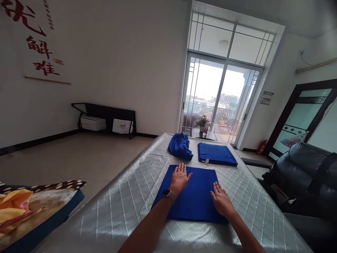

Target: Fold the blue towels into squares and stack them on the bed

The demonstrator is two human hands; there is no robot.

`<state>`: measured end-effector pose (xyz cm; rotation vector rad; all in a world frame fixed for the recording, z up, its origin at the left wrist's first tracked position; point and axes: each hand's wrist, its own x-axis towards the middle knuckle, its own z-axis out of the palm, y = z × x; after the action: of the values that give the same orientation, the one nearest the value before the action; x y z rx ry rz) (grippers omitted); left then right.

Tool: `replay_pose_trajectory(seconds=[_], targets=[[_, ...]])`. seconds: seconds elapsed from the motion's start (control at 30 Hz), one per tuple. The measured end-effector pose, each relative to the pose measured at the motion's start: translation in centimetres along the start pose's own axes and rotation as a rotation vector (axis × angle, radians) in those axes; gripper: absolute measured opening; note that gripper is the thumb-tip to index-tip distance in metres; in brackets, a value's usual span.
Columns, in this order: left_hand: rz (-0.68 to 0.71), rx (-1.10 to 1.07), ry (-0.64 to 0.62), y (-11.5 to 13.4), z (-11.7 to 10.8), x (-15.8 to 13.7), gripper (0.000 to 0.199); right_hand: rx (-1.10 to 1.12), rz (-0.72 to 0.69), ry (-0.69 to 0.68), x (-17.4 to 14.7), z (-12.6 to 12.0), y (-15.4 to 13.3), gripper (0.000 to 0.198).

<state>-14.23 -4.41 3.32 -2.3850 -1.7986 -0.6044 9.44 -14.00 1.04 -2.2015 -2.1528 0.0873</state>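
Note:
A folded blue cloth (196, 196) lies flat in front of me on the silver quilted table cover (126, 196). My left hand (180, 179) rests flat on its far left part, fingers stretched out, a watch (166, 192) on the wrist. At the cloth's right edge, my right hand (221, 199) lies palm down with its fingers extended. Neither hand grips anything. Beyond the cloth sit a crumpled blue cloth bundle (180, 146) on the left and a neatly folded blue cloth stack (217, 153) with a small white tag on the right.
A patterned cushion (34, 214) is at the lower left. On the right stands a dark leather chair (310, 175) with a black bag on it. Past the table's far end, a small table holds a bottle (205, 128) and a potted plant (202, 121), before glass sliding doors.

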Motion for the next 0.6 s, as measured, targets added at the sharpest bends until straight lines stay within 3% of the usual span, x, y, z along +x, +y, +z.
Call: replay_pose_trajectory(seconds=[0.13, 0.2, 0.27, 0.43, 0.6], targets=[[0.369, -0.177, -0.088, 7.6, 0.7, -3.7, 0.073, 0.001, -0.013, 0.015, -1.7, 0.8, 0.1, 0.064], [0.487, -0.248, -0.168, 9.9, 1.4, -5.7, 0.072, -0.011, -0.044, 0.021, -2.0, 0.6, 0.1, 0.061], [0.510, -0.286, -0.248, 10.7, 1.6, -7.1, 0.073, -0.011, -0.078, 0.023, -2.2, 0.4, 0.1, 0.060], [0.358, -0.237, -0.374, 8.1, -0.4, -8.5, 0.081, 0.056, -0.028, 0.060, -2.0, 0.4, 0.0, 0.063], [0.199, -0.157, -0.420, 1.7, -2.7, -10.1, 0.089, 0.113, 0.010, 0.065, -1.7, 1.0, 0.1, 0.066]])
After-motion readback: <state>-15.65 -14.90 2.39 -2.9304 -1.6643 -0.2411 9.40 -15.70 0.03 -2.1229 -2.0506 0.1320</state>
